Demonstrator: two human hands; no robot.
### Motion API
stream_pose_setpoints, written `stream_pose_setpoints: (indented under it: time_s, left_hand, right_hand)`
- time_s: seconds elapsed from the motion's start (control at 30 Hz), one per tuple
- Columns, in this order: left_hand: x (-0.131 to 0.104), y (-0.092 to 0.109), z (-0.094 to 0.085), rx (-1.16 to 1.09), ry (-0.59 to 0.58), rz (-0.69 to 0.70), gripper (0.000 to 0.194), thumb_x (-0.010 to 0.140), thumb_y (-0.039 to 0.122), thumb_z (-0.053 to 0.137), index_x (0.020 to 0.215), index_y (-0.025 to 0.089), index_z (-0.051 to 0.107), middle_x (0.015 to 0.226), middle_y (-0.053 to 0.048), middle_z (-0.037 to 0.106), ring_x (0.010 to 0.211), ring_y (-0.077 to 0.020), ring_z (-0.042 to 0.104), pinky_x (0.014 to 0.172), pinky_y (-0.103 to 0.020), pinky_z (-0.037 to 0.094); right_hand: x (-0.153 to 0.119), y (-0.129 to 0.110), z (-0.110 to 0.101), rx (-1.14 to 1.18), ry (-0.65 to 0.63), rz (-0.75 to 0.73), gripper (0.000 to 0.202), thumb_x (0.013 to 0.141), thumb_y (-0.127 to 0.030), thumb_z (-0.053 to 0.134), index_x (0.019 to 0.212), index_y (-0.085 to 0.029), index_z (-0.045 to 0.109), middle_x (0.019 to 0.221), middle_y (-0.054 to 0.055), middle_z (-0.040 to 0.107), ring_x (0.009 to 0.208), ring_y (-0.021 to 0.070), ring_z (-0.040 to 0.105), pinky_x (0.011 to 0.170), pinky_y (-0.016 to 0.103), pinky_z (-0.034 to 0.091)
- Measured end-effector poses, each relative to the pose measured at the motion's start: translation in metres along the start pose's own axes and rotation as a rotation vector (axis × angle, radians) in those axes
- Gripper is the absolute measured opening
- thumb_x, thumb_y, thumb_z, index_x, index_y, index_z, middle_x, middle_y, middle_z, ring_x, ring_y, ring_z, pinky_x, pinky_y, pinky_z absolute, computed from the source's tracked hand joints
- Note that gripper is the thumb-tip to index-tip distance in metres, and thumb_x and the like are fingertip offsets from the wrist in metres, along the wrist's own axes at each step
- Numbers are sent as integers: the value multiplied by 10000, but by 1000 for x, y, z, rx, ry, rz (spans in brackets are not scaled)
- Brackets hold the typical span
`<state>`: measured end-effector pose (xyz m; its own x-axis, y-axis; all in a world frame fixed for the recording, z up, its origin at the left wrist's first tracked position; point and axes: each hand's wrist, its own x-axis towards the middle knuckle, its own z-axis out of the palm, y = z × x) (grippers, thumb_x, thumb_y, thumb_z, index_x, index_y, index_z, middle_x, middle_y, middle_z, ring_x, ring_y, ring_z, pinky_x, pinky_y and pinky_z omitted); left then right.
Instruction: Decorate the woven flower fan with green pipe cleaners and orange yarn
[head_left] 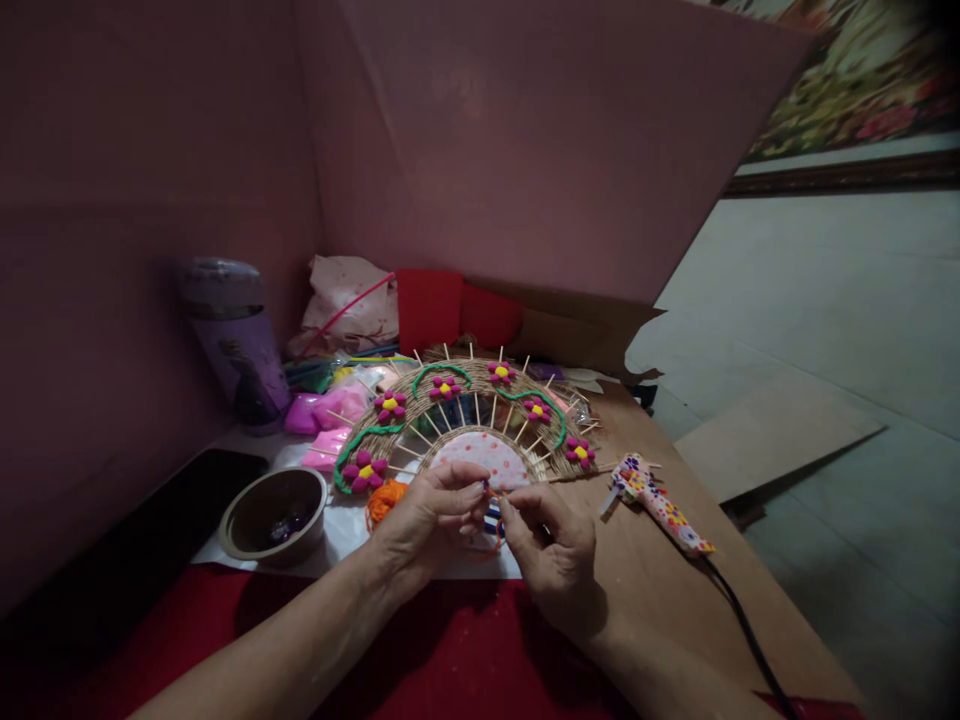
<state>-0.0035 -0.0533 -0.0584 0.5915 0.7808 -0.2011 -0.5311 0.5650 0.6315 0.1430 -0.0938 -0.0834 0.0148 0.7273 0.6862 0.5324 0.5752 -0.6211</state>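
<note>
My left hand is closed in a pinch on a small dark purple piece, which looks like a bead but is too small to be sure. The fingers of my right hand pinch the orange yarn close beside it, and a loop hangs below. To the left of my left hand sits a ball of orange yarn. Just beyond both hands stands a half-round woven twine piece with sticks poking out, magenta flowers and green braided vines. A dotted half-circle fills its centre.
On the left are a bowl with shiny purple bits inside, a purple tumbler and pink packets. A flower-patterned glue gun with a black cord lies right. Pink panels rise behind; a red cloth covers the front.
</note>
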Motion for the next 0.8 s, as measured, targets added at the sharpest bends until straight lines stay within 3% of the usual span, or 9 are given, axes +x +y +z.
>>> stream_pose_setpoints:
  time_s: [0.8]
  left_hand:
    - [1, 0, 0, 41, 6, 21, 185, 640, 110, 733, 790, 137, 629, 502, 33, 550, 399, -44, 439, 450, -177, 360]
  right_hand:
    - [-2, 1, 1, 21, -15, 15, 64, 805, -138, 562, 756, -177, 573, 515, -67, 423, 426, 60, 331, 422, 195, 270]
